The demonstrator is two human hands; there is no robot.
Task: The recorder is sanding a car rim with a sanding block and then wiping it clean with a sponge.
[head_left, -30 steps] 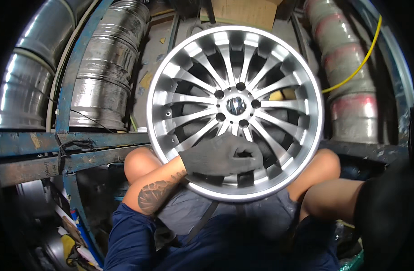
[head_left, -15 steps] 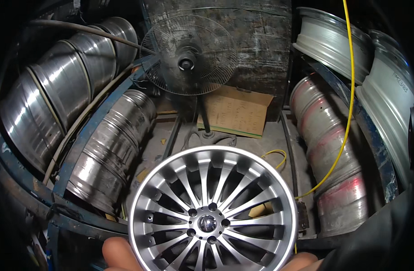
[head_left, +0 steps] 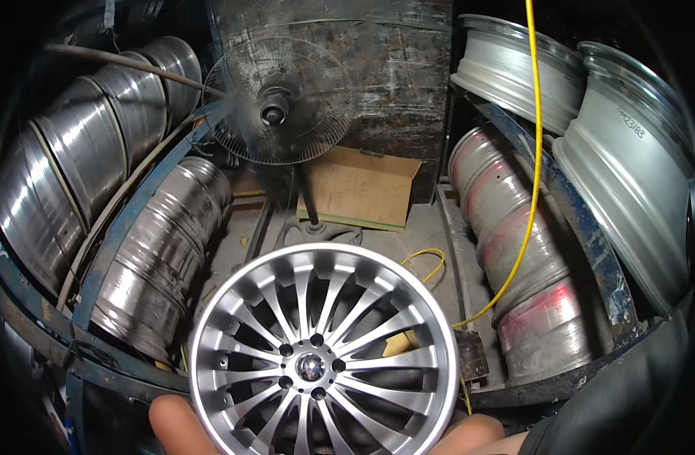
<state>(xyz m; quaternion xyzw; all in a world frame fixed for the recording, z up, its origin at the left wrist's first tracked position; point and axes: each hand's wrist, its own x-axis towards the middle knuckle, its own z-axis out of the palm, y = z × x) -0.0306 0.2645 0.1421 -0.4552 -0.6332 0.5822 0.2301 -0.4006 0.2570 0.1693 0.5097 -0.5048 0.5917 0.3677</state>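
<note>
A silver multi-spoke alloy wheel rim (head_left: 311, 367) faces up at me in the lower middle of the view, with no tyre on it. Several bolt holes ring its shiny centre cap. My left hand (head_left: 179, 426) is closed on its lower left edge, thumb or finger showing outside the lip. On the lower right edge, my right hand (head_left: 473, 434) grips it too. Most fingers of both hands are hidden behind the rim, and its lowest part runs out of the picture.
Beyond the rim stands a pedestal fan (head_left: 273, 114) before a cardboard piece (head_left: 355, 189). Racks of metal rims line the left (head_left: 154, 262) and right (head_left: 507, 227). A yellow cable (head_left: 536, 152) hangs down at the right. Dark cloth (head_left: 613, 394) fills the lower right.
The whole scene has shifted left in the picture, the wheel rim and both hands with it. My hold on the rim looks the same.
</note>
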